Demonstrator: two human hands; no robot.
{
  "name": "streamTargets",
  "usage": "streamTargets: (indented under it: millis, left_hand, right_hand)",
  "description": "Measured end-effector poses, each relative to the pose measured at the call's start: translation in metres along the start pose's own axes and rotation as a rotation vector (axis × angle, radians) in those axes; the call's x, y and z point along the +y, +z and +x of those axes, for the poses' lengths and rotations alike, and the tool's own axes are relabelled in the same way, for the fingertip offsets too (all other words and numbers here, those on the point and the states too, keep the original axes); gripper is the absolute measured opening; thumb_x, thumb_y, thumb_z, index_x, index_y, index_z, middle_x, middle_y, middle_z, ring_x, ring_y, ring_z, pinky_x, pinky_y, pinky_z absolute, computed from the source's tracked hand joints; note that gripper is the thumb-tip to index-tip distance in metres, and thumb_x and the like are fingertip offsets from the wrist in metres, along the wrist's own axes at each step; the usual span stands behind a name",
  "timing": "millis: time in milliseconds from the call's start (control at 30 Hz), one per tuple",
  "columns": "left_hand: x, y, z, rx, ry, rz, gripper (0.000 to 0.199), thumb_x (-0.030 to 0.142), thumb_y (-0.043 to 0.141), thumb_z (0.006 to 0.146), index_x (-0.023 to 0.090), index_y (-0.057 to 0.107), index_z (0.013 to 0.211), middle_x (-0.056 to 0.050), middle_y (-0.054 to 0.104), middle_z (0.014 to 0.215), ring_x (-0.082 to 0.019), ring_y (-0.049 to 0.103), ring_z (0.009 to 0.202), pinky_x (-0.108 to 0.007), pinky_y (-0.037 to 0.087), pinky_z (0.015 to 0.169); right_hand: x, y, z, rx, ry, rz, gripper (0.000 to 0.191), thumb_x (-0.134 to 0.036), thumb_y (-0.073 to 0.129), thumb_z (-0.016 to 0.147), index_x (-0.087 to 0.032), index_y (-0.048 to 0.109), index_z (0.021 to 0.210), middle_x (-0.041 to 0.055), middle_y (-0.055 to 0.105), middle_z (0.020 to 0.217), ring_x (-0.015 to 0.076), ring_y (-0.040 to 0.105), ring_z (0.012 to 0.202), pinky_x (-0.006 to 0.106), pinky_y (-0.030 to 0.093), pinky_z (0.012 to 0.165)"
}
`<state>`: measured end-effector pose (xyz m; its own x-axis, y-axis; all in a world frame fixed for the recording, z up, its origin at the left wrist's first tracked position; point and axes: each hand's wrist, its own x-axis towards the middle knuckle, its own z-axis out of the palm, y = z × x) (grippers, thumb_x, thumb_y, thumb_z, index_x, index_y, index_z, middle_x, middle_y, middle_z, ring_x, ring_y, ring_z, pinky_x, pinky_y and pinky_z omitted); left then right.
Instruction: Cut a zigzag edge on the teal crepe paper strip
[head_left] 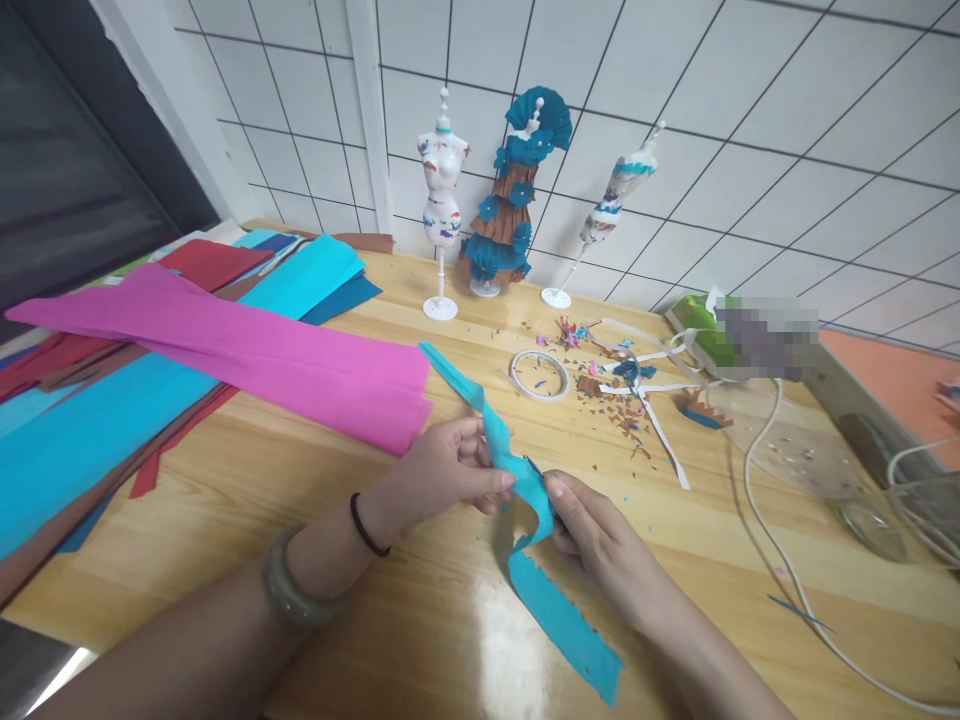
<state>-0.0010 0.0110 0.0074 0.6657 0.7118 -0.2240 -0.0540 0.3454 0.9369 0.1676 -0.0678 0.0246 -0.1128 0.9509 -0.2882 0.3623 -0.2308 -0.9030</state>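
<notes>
A turquoise crepe paper strip (566,610) runs from beside the pink paper, through my hands, and down toward the front of the table. My left hand (450,465) pinches it between thumb and fingers near its middle. Small notches show along one edge of the lower part, which curls and twists. My right hand (589,525) is closed at the strip's right edge, around what looks like small scissors (534,467). Only their dark pointed tip shows against the paper; my fingers hide the handles.
Folded crepe paper (300,370) in several colours covers the left side. Two bare mannequins (442,190) and a paper-dressed one (514,200) stand at the back. A tape roll (540,375), paper scraps (630,410), a white cable (757,500) and a tissue pack (697,325) lie right.
</notes>
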Motion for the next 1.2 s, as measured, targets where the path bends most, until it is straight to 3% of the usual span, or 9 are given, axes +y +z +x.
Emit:
streamTargets:
  millis: [300, 933, 1200]
  left_hand:
    - [-0.003, 0.0019, 0.0009, 0.037, -0.042, -0.04, 0.052, 0.025, 0.072, 0.062, 0.013, 0.049, 0.107, -0.005, 0.063, 0.08, -0.016, 0.061, 0.071, -0.025, 0.051, 0.053]
    - [-0.0037, 0.0015, 0.0013, 0.027, -0.044, -0.05, 0.05, 0.026, 0.072, 0.062, 0.013, 0.051, 0.105, -0.005, 0.064, 0.078, -0.016, 0.062, 0.07, -0.025, 0.05, 0.054]
    - [-0.0027, 0.0004, 0.001, 0.027, -0.047, -0.046, 0.048, 0.025, 0.071, 0.064, 0.014, 0.051, 0.105, -0.006, 0.063, 0.081, -0.015, 0.061, 0.07, -0.024, 0.05, 0.054]
  right_hand:
    - [0.0014, 0.0014, 0.0008, 0.011, -0.004, 0.062, 0.034, -0.045, 0.032, 0.091, -0.021, 0.043, 0.07, -0.0056, 0.028, 0.06, 0.0107, 0.028, 0.052, 0.023, 0.026, 0.047]
    - [0.0023, 0.0018, 0.0028, 0.031, -0.005, 0.064, 0.036, -0.048, 0.032, 0.09, -0.021, 0.039, 0.068, -0.0059, 0.027, 0.058, 0.0105, 0.027, 0.05, 0.023, 0.025, 0.046]
    - [0.004, 0.0016, 0.005, 0.017, 0.008, 0.124, 0.037, -0.05, 0.032, 0.089, -0.021, 0.041, 0.069, -0.0075, 0.021, 0.055, 0.0096, 0.018, 0.046, 0.023, 0.017, 0.041]
